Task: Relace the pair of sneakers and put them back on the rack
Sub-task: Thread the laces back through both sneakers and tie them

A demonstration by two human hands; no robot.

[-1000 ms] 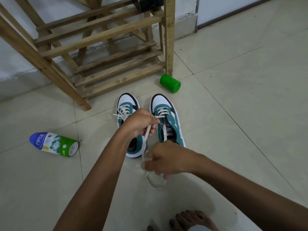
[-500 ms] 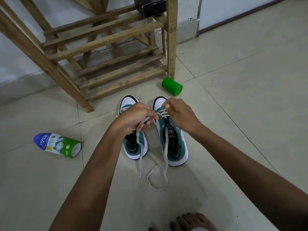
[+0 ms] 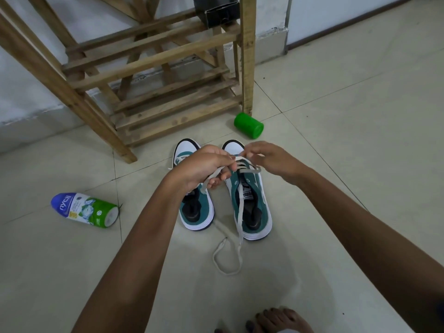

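Note:
Two green-and-white sneakers stand side by side on the tiled floor, toes toward the wooden rack (image 3: 153, 56). The left sneaker (image 3: 195, 210) is partly hidden under my left hand (image 3: 204, 165), which grips one end of the white lace (image 3: 240, 212). Over the toe end of the right sneaker (image 3: 254, 207), my right hand (image 3: 269, 159) pinches the lace at its front eyelets. The lace's other end trails back over this shoe and loops on the floor behind the heel.
A green cylindrical cap (image 3: 248, 127) lies by the rack's right leg. A blue, white and green bottle (image 3: 84, 210) lies on its side at the left. A black box (image 3: 217, 10) sits on an upper rack shelf. My bare toes (image 3: 271, 320) show at the bottom edge.
My right hand came up from the floor behind the shoes to the front eyelets of the right sneaker. The lace now hangs slack over the shoe. My left hand kept its grip.

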